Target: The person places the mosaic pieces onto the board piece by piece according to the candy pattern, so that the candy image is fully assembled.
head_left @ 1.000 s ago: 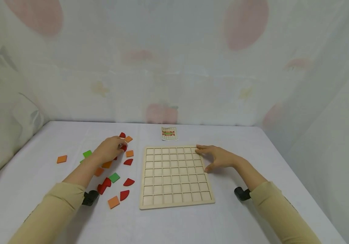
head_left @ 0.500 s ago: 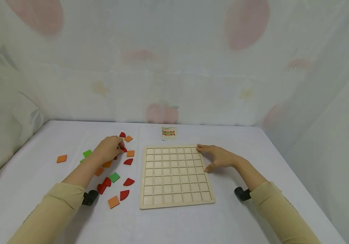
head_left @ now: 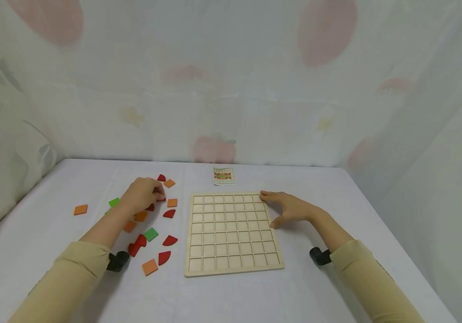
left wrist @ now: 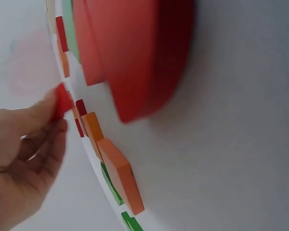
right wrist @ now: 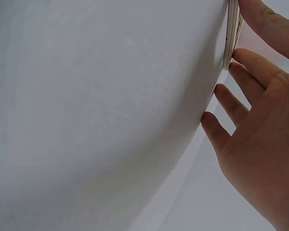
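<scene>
Nearest, both forearms in tan sleeves enter from the bottom edge, each with a black wrist mount.

Wooden grid board (head_left: 233, 234): pale, flat, square, thin raised ribs marking rows of empty square cells; lies flat on the white table (head_left: 336, 291), near edge roughly parallel to the person.

Loose tiles to the left of the board, all thin, flat, matte painted: orange square (head_left: 150, 267) and red quarter-round (head_left: 164, 257) closest, then a green square (head_left: 150, 233), further red quarter-rounds, and one orange square (head_left: 80, 209) lying well apart at far left.

Right hand (head_left: 291, 208): fingers straight and spread, nothing held. Thumb and fingertips touch the board's right edge near its far right corner; the right wrist view shows the fingers (right wrist: 248, 77) against the board's thin edge.

Left hand (head_left: 142, 195): fingers curled, pinching a small red piece (left wrist: 63, 99) between thumb and fingertips, over the tile scatter left of the board's far corner. The piece is mostly hidden by the fingers; its long axis and pointing direction cannot be told.

Farthest: small pattern card (head_left: 224, 176) flat beyond the board; a pale printed curtain behind the table.
</scene>
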